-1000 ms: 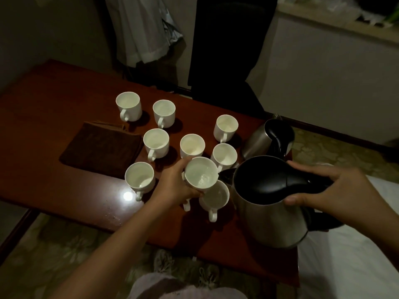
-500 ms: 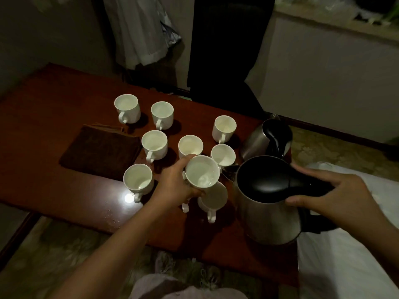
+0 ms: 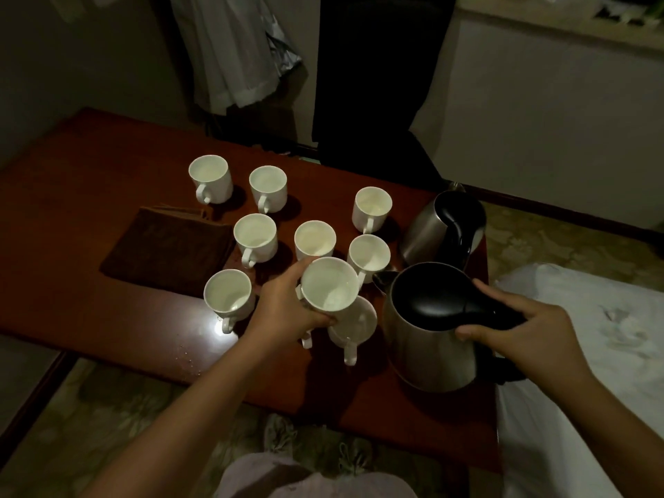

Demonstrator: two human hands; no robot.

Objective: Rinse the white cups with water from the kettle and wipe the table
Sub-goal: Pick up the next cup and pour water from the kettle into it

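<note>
My left hand (image 3: 284,310) grips a white cup (image 3: 330,285), held tilted just above the table with its mouth facing me. Under it stands another white cup (image 3: 355,323), partly hidden. My right hand (image 3: 521,336) holds the black handle of a steel kettle (image 3: 431,339), whose spout points left toward the held cup. Several more white cups, such as one at the front left (image 3: 228,294), stand upright on the red-brown table (image 3: 72,282). A dark brown cloth (image 3: 169,246) lies flat at the left of the cups.
A second steel kettle (image 3: 443,228) with a black lid stands at the table's back right. A white cushion or bedding (image 3: 593,354) lies right of the table. Water drops (image 3: 187,357) dot the front edge. Clothes hang behind the table.
The held cup and the kettle have stayed almost where they were; the cup has tipped slightly. The view has shifted a little.
</note>
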